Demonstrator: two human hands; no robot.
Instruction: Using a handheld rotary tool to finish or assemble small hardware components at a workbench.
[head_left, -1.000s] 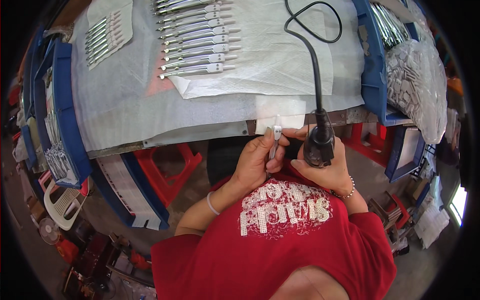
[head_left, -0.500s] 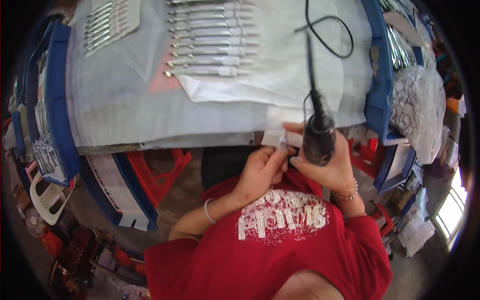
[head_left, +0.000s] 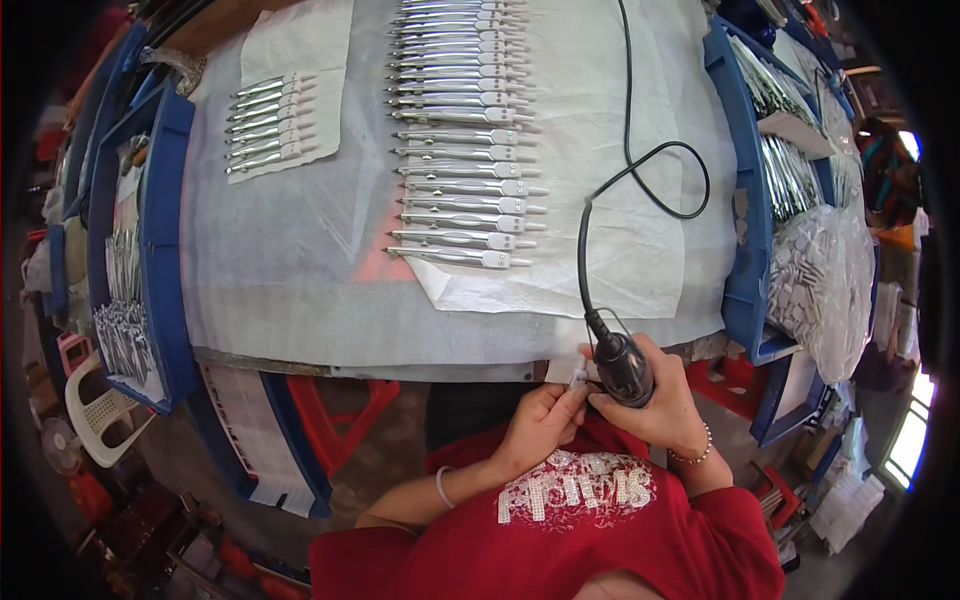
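Note:
My right hand (head_left: 672,405) is wrapped round a black corded electric screwdriver (head_left: 624,372), its cable end up. Beside it, my left hand (head_left: 540,425) pinches a small drawing compass (head_left: 578,378); only its whitish head shows, the rest being covered by fingers. Both hands meet just off the table's near edge. The screwdriver's tip is hidden, so I cannot tell if it touches the compass. On the table, a long column of silver compasses with white heads (head_left: 465,187) lies side by side on a white sheet (head_left: 590,275).
A smaller group of compasses (head_left: 270,125) lies on another sheet at the left. Blue bins with metal parts (head_left: 168,240) flank the table, and a clear bag of white pieces (head_left: 822,290) sits at the right. The black cable (head_left: 628,110) loops across the table.
The view has shifted, so the table and hands sit lower in the picture and more of the compass column shows. Both hands keep their grip close together.

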